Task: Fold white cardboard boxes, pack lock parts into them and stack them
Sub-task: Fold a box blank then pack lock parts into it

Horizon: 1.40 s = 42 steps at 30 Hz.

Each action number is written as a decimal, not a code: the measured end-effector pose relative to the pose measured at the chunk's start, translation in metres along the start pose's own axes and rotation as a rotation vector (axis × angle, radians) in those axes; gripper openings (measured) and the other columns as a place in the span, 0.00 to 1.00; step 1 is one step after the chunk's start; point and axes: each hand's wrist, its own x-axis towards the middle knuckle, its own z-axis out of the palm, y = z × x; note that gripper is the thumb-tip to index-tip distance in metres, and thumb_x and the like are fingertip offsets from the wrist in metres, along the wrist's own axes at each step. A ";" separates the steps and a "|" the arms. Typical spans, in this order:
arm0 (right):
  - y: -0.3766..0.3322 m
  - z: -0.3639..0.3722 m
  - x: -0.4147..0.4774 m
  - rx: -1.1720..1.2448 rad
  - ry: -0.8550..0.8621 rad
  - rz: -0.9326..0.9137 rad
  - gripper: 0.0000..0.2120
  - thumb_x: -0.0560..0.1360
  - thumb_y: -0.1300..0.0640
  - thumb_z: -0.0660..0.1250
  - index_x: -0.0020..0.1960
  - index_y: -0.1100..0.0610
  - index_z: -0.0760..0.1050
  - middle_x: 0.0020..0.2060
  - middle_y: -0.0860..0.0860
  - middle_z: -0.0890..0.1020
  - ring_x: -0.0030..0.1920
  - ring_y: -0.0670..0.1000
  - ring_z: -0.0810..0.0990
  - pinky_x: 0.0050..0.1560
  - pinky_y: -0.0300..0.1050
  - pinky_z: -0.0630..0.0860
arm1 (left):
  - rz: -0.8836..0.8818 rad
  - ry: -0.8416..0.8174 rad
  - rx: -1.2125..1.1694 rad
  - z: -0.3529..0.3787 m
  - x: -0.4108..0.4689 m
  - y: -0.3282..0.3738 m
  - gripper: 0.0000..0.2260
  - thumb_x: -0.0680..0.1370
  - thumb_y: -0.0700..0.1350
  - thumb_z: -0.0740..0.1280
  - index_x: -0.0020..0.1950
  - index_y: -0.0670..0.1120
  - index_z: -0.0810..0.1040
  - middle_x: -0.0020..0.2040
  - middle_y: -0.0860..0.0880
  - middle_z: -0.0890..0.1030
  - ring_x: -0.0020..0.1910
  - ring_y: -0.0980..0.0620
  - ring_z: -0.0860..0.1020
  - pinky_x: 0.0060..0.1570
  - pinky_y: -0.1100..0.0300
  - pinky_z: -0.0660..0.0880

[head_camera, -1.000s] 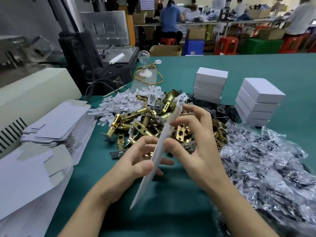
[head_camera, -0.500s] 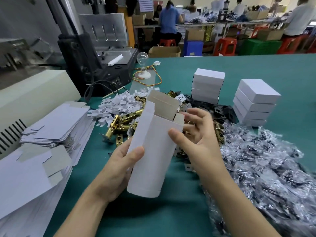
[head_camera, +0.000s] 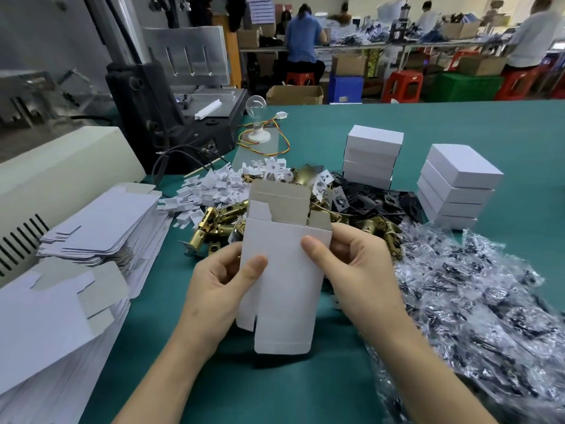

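**Table** [head_camera: 305, 393]: one, green. All items below are borne on it.

**Box** [head_camera: 284, 280]: one, white, opened into a sleeve. It is held clear of the table, straight ahead of the person, between both hands. Its long axis is set near-low to far-high. The near-end flaps are left hanging unfolded. The far end is open, with its grey flaps raised. Neither end is closed, so folding is judged unfinished.

**Left hand** [head_camera: 214, 289]: the box's left edge is grasped, with the thumb laid on the front face. This hand is placed lower, so it is judged the nearer to the near-end flaps.

**Right hand** [head_camera: 360, 270]: the right edge is grasped, with the thumb laid higher on the front face. This hand is judged the nearer to the open far end.

**Blanks** [head_camera: 101, 221]: two piles, lying left of the hands. The sheets are too many to be counted.

**Bags** [head_camera: 474, 301]: one heap of clear plastic, lying right of the hands. No count is possible.

**Latches** [head_camera: 220, 218]: one brass heap, lying just beyond the box's far end. It is partly hidden by the box and cannot be counted.

**Inserts** [head_camera: 214, 188]: one white heap, lying behind the latches to the left.

**Plates** [head_camera: 376, 200]: one black heap, lying behind the latches to the right.

**Stacks** [head_camera: 371, 157]: two, standing on the far right of the table. Four closed boxes are counted in each, eight in all.
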 end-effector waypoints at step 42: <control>-0.002 0.001 0.001 -0.114 -0.132 0.028 0.08 0.75 0.44 0.70 0.53 0.43 0.80 0.43 0.48 0.83 0.43 0.46 0.82 0.35 0.35 0.74 | 0.329 0.054 0.241 0.002 -0.001 0.002 0.11 0.82 0.54 0.65 0.58 0.56 0.85 0.65 0.55 0.78 0.70 0.47 0.76 0.58 0.63 0.77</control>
